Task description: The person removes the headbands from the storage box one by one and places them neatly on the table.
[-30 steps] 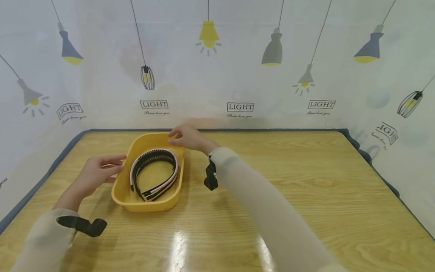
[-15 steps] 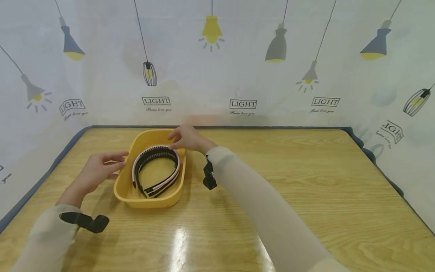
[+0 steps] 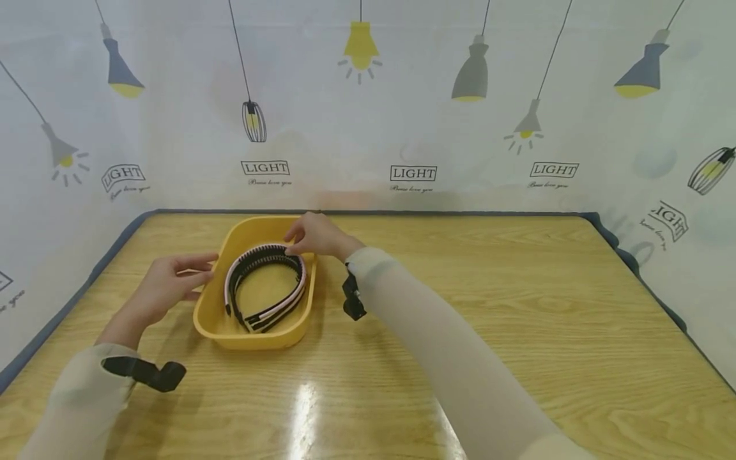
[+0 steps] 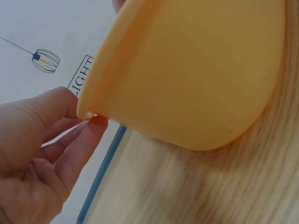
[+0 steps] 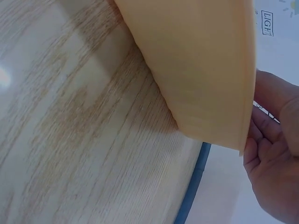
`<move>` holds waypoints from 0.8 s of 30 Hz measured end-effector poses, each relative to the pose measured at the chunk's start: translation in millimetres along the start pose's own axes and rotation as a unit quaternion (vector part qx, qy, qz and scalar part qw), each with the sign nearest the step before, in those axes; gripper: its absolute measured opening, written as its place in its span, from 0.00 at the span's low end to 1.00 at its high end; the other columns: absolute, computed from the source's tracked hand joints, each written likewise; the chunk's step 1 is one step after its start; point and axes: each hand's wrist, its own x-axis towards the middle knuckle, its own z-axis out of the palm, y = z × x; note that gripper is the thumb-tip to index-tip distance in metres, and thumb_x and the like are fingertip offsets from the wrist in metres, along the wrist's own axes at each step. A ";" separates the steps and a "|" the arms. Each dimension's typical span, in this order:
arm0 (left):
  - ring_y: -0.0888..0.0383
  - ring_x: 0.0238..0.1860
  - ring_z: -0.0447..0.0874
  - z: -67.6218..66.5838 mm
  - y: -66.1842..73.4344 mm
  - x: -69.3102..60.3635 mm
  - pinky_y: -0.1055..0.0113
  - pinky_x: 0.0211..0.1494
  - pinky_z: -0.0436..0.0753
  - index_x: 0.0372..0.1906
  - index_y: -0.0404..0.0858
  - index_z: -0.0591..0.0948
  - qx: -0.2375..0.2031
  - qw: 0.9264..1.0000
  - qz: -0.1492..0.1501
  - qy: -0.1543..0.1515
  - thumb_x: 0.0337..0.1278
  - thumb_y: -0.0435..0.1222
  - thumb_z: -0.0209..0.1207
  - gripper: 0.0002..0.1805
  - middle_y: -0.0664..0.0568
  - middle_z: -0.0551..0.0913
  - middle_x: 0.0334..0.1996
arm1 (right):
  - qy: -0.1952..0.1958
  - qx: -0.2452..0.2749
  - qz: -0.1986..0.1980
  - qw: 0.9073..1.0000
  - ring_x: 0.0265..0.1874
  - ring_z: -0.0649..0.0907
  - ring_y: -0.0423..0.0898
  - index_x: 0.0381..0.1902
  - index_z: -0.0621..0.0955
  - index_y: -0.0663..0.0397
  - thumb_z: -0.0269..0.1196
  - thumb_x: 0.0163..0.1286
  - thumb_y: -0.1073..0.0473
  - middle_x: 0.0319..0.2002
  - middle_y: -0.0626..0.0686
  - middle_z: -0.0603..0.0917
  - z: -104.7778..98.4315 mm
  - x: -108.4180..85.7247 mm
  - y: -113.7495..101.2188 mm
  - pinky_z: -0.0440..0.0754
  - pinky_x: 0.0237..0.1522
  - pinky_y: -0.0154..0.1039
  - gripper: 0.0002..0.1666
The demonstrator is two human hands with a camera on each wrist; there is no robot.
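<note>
A yellow plastic basket (image 3: 296, 332) stands left of the table's middle. Several headbands (image 3: 232, 300), black and pink with toothed inner edges, lie nested in a ring inside it. At the basket's left side, my left hand (image 3: 163, 287) pinches the rim; thumb and finger meet its edge in the left wrist view. Over the back right corner reaches my right hand (image 3: 316, 235), its thumb at the headbands' top and a gap between thumb and forefinger. In the right wrist view the basket wall (image 5: 205, 70) hides that hand's fingertips.
The wood-grain table (image 3: 460, 319) extends to the right and front of the basket. A white cloth (image 3: 322, 147) printed with lamps rises behind and at both sides, with a dark blue edging (image 3: 460, 213) along the table's back. Black camera straps sit on both wrists.
My right hand has moved from above the back right rim down to the headbands. The left hand stays at the left rim. The head view has tilted slightly down.
</note>
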 end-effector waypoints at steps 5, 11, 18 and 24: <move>0.76 0.38 0.74 -0.2 0.8 -0.2 0.63 0.39 0.83 0.63 0.27 0.65 -0.004 1.000 0.004 0.000 0.63 0.35 0.53 0.27 0.31 0.69 0.51 | -0.005 -0.020 0.002 1.000 0.39 0.79 0.43 0.47 0.81 0.58 0.65 0.60 0.58 0.41 0.52 0.83 -0.2 0.9 -1.5 0.77 0.38 0.28 0.17; 0.76 0.38 0.75 -0.3 1.1 0.3 0.63 0.38 0.83 0.63 0.26 0.65 -0.004 1.000 0.005 0.000 0.63 0.35 0.54 0.27 0.31 0.70 0.50 | -0.002 -0.019 0.008 1.000 0.38 0.79 0.42 0.47 0.82 0.57 0.66 0.60 0.55 0.42 0.51 0.82 1.8 0.4 -1.9 0.77 0.38 0.29 0.19; 0.77 0.38 0.74 -0.9 2.9 -0.1 0.63 0.39 0.83 0.63 0.27 0.65 0.000 1.000 0.001 0.000 0.63 0.35 0.53 0.27 0.31 0.69 0.51 | -0.001 -0.025 0.014 1.000 0.38 0.78 0.41 0.47 0.82 0.58 0.65 0.60 0.56 0.43 0.51 0.81 5.1 1.9 -2.6 0.77 0.36 0.29 0.18; 0.76 0.38 0.74 -0.9 3.7 -0.4 0.63 0.39 0.83 0.63 0.27 0.64 0.000 1.000 -0.001 -0.002 0.63 0.35 0.53 0.27 0.31 0.69 0.51 | 0.001 -0.062 0.012 0.998 0.36 0.79 0.41 0.47 0.82 0.57 0.65 0.60 0.55 0.42 0.50 0.82 6.5 4.0 -4.2 0.76 0.34 0.29 0.18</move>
